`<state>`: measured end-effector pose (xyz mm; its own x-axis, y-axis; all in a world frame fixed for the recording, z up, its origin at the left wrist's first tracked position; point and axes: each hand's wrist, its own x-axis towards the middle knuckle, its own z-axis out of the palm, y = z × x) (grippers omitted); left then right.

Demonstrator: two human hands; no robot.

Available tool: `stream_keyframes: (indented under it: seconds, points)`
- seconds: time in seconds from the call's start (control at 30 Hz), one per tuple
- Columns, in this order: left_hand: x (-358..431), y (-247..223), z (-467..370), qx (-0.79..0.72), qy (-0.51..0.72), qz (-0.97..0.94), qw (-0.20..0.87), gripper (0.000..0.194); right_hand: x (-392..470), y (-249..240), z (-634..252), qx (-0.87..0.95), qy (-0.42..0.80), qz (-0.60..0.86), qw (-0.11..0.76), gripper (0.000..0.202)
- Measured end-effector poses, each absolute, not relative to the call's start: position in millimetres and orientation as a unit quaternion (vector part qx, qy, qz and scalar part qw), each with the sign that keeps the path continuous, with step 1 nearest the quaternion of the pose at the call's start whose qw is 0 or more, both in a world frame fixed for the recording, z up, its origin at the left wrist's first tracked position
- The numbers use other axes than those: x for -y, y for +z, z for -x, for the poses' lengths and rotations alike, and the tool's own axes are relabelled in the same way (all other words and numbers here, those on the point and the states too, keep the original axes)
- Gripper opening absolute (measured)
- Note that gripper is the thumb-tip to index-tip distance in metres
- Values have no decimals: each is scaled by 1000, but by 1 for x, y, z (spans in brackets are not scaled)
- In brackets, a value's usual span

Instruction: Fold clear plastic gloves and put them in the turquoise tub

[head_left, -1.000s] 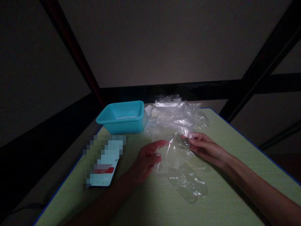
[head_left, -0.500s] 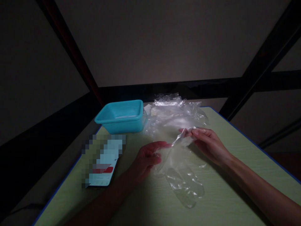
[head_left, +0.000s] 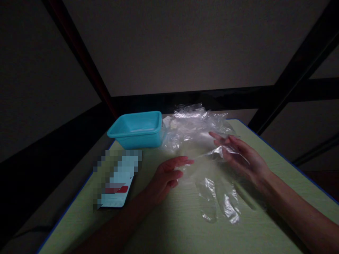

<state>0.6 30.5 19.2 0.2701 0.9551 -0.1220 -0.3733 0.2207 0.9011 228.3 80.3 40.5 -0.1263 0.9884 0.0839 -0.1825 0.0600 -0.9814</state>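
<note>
The empty fingers of a clear disposable plastic glove (head_left: 208, 203) hang toward the viewer above the pale green table (head_left: 169, 229), its cuff stretched between both hands. The left hand (head_left: 165, 178) pinches one edge narrowly between thumb and fingers; the right hand (head_left: 242, 155) has loosely parted fingers against the film opposite, though whether they grip it I cannot tell. Left of them lies a partly pixelated smartphone (head_left: 119, 190). Farther back, a turquoise plastic tub (head_left: 140, 140) stands beside a crumpled heap of clear plastic (head_left: 190, 123).
</note>
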Motion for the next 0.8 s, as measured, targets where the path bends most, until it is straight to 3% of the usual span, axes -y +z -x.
stream_keyframes:
  seconds: [0.23,0.43,0.7,0.77,0.8]
  points:
    - [-31,19,-1,-373,479,-421,674,32,-84,47,-243,486,524,411,566,23]
    - [-33,15,0,-358,471,-435,678,32,-80,60,-253,414,509,373,655,26]
    - [-35,9,1,-355,474,-433,680,29,-52,92,-245,469,348,327,743,16]
    - [-35,8,1,-339,473,-430,690,28,-42,93,-236,504,281,358,734,14]
    - [-36,7,1,-329,469,-427,700,28,-39,91,-232,539,293,389,687,20]
